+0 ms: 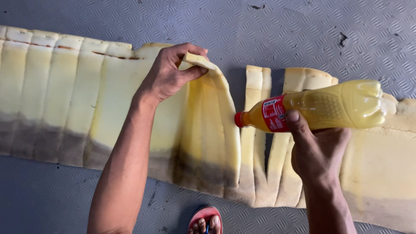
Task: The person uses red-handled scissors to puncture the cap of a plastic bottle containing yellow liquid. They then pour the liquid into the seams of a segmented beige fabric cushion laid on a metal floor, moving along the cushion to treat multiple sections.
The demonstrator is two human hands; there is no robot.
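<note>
Foam strip (216,108) pinched up by left hand (167,73) fingers; right hand (316,149) fingers wrapped around yellow bottle (320,108).

Grey tread-plate floor (303,26) w/ foam strips (65,86), prob.

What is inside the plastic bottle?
The bottle in the right hand holds a yellow liquid, visible through its clear wall. The red label and the fingers cover part of it; the capped tip points at the foam.
</note>
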